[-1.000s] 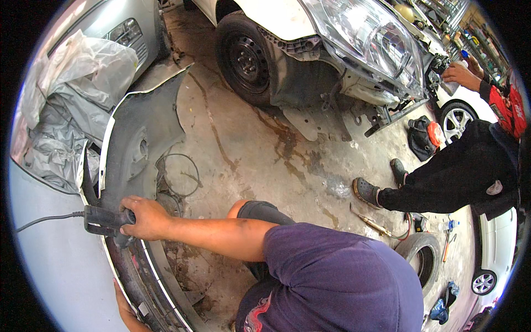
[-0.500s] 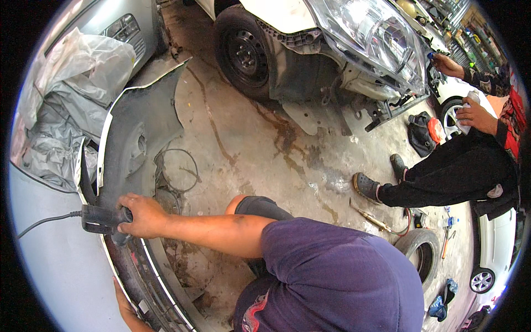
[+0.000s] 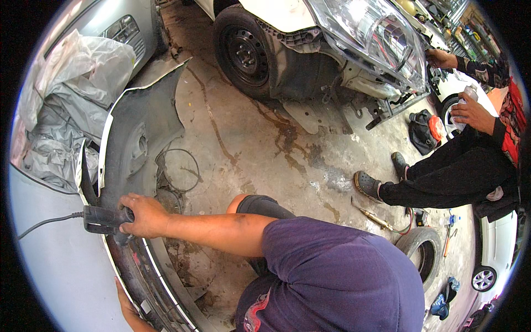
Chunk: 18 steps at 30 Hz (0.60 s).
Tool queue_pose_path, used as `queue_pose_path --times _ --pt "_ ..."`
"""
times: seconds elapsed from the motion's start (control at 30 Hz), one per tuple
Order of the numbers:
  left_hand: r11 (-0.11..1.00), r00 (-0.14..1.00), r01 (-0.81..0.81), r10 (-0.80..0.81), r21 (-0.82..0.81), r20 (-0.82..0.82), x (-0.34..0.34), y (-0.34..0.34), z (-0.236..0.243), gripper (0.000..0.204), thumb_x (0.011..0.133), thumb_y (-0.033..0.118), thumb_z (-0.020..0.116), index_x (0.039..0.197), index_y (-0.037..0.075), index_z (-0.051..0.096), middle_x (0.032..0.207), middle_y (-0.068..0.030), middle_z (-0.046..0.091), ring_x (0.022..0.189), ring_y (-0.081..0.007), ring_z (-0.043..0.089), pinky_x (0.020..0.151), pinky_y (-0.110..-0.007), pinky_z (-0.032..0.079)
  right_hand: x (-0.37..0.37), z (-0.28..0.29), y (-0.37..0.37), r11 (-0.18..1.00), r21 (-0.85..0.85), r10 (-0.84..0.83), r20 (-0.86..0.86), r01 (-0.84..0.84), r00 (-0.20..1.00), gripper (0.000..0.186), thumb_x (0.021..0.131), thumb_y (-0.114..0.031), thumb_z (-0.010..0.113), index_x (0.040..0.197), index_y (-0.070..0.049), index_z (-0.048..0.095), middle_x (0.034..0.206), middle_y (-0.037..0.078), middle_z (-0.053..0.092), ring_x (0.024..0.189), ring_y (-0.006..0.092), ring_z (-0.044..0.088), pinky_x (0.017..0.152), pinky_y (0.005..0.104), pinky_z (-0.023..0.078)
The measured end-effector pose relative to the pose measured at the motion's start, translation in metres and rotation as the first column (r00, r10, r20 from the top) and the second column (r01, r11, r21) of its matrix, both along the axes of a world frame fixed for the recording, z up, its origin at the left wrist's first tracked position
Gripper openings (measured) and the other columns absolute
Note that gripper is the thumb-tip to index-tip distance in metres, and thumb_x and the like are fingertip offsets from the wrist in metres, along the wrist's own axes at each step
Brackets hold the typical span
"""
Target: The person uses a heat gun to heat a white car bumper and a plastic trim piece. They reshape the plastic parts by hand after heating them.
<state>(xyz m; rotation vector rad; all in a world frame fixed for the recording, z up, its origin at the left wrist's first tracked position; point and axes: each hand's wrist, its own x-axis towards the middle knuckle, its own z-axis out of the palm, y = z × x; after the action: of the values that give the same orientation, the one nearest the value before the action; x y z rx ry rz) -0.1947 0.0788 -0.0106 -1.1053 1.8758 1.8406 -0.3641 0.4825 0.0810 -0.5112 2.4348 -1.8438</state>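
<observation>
My right hand (image 3: pixel 142 216) grips a black corded power tool (image 3: pixel 98 220) over the long bumper cover (image 3: pixel 124 163), which has a dark inner side and white edges. The tool's cable runs off to the left. At the lower left, my left hand (image 3: pixel 126 307), partly cut off by the dark rim, is closed round the bumper's outer edge. Grey panels and crumpled plastic sheeting (image 3: pixel 74 88) lie beside the bumper. A looped cable (image 3: pixel 196 166) rests on the floor to its right. My navy sleeve and shoulder fill the lower middle.
A white car (image 3: pixel 282 14) without its front bumper stands ahead. At right, a co-worker (image 3: pixel 442 177) holds a pale object in one hand, the other at the car's front. A loose tyre (image 3: pixel 428 249), torch with hose (image 3: pixel 370 216), black-and-red bag (image 3: pixel 420 133) and blue cloth (image 3: pixel 442 301) lie on the floor.
The co-worker's hands have separated: one moved down with the pale object, the other up and left toward the car's front. My hands and the tool stay nearly where they were.
</observation>
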Motion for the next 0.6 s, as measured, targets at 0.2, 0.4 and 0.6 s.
queue_pose_path --times 0.2,0.4,0.6 --pt "0.999 0.999 0.040 -0.040 -0.001 -0.024 0.000 -0.005 -0.004 0.090 0.108 0.076 0.043 0.165 0.008 0.050 0.153 -0.0142 0.064 0.131 -0.0345 0.066 0.115 -0.047 0.050 -0.003 -0.005 0.000 1.000 0.001 0.004 -0.005 -0.004 1.000 0.056 0.083 -0.032 0.088 0.128 -0.006 0.067 0.125 0.020 0.069 0.116 0.0441 0.070 0.100 0.0532 0.056" --pt "0.992 0.980 0.115 -0.105 0.048 -0.169 0.002 0.037 0.010 0.089 0.109 0.072 0.048 0.168 0.005 0.045 0.158 -0.0137 0.060 0.139 -0.0329 0.060 0.120 -0.045 0.045 -0.015 -0.031 -0.022 0.999 0.045 0.019 -0.049 -0.017 0.999 0.060 0.081 -0.035 0.090 0.130 -0.007 0.069 0.132 0.019 0.070 0.121 0.0420 0.070 0.104 0.0513 0.056" --pt "0.995 0.994 -0.071 0.065 -0.071 -0.082 0.015 0.021 0.041 0.088 0.109 0.071 0.048 0.165 0.003 0.050 0.155 -0.0291 0.059 0.135 -0.0378 0.063 0.112 -0.046 0.052 -0.011 -0.001 -0.029 0.998 -0.006 0.063 0.036 -0.063 0.997 0.060 0.083 -0.040 0.094 0.127 -0.005 0.073 0.108 0.019 0.078 0.093 0.0275 0.076 0.086 0.0442 0.060"
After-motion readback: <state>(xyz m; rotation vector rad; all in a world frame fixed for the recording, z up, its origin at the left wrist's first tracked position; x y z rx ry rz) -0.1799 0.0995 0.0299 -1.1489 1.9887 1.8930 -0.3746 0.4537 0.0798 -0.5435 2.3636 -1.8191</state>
